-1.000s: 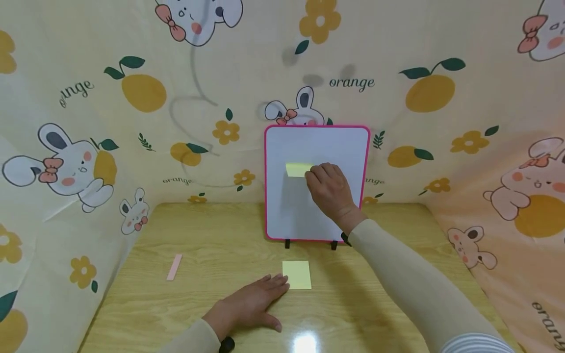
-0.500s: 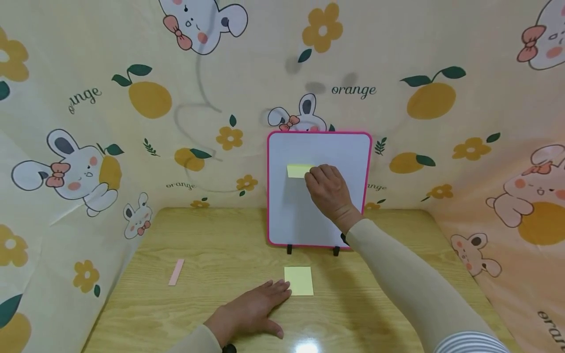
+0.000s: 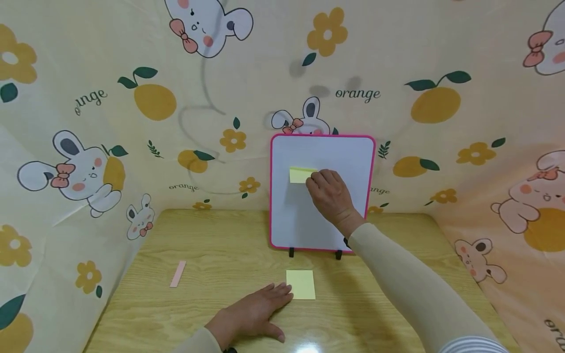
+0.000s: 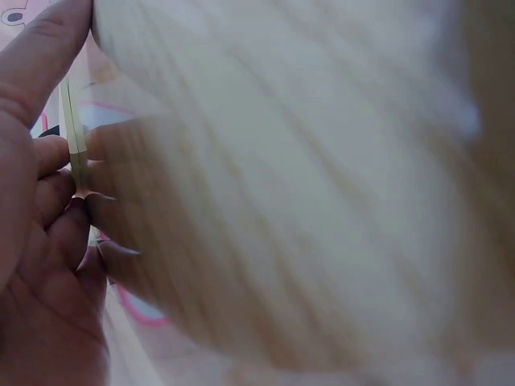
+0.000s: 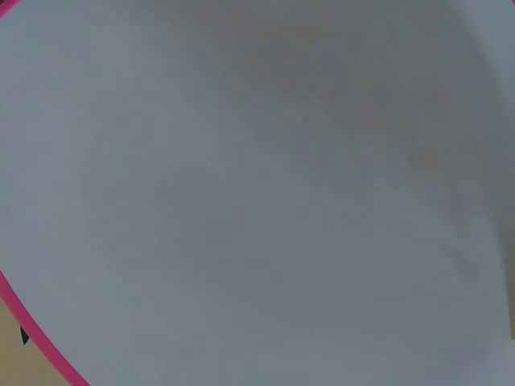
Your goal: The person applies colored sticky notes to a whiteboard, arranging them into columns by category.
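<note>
The wooden table (image 3: pixel 220 240) bears a pink strip (image 3: pixel 178 274), yellow pad (image 3: pixel 302 284) and whiteboard (image 3: pixel 300 211).

Tabletop booth (image 3: pixel 247 83) with bunny-print sheeting (image 3: pixel 388 59) around a wood-grain table (image 3: pixel 225 252).

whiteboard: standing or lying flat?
Standing. In the head view, the whiteboard rises above the table on two black feet, right hand before it. Slight backward lean: cannot tell.

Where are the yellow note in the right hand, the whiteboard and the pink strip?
Yellow note (image 3: pixel 301 175): head view, middle of its uncovered part.
Whiteboard (image 3: pixel 304 208): head view, bare face below the note.
Pink strip (image 3: pixel 178 274): head view, its middle.
</note>
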